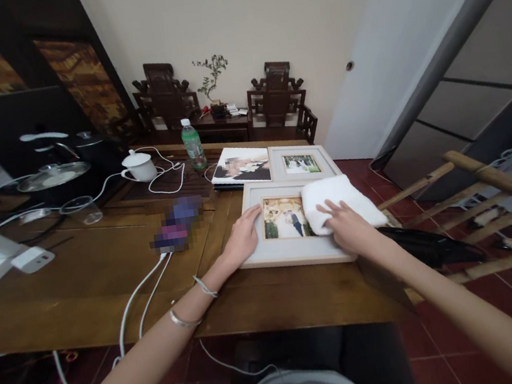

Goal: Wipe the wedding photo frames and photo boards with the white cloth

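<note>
A light-wood picture frame point(300, 254) with a wide pale mat and a wedding photo lies flat at the table's right end. My left hand point(244, 237) grips its left edge, fingers resting along the border. Under my right hand point(346, 225) is a folded white cloth point(337, 193), held against the frame's right side and covering part of the photo. Behind it lie a second picture frame point(321, 152) and a photo book point(242, 163) with a picture on its cover; the front frame overlaps or touches them.
On the wooden table point(109, 301) are a phone point(177, 223) with white cables, a plastic cup point(82, 210), a lidded white mug point(138, 166), a green bottle point(193, 145), a lidded pot point(55, 179) and a charger point(33, 259). A wooden rack point(497, 183) stands to the right.
</note>
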Available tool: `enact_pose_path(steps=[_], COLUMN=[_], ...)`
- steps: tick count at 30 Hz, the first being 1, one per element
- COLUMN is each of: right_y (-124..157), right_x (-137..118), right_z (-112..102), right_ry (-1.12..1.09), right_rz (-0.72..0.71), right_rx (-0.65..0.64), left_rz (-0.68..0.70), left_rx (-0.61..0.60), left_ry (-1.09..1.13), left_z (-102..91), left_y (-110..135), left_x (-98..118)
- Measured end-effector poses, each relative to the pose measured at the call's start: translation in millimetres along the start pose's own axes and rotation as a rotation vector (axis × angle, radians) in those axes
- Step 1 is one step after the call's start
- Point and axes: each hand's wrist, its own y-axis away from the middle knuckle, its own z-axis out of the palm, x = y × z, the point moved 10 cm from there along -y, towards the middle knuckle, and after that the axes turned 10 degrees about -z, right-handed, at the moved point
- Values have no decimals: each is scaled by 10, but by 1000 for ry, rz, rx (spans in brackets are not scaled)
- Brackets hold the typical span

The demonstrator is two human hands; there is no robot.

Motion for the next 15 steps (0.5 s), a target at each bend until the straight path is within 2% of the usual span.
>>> enact_pose_path(steps=[4,7,10,15], right_y=[494,653,521,-92], right_x=[-356,-496,-484,-160], right_z=[-147,-310,-308,-46], right_ry=[-235,-383,-448,-330], right_rz=[-54,-97,-108,-80], right_rx=[-102,-110,-62,103], left_rz=[-15,-48,-57,-52], left_rx=[8,12,4,-25], left_ry=[-16,-51,-76,-91], left_z=[-20,-4,25,70], left_y=[11,12,11,5], left_x=[11,-29,-69,-110])
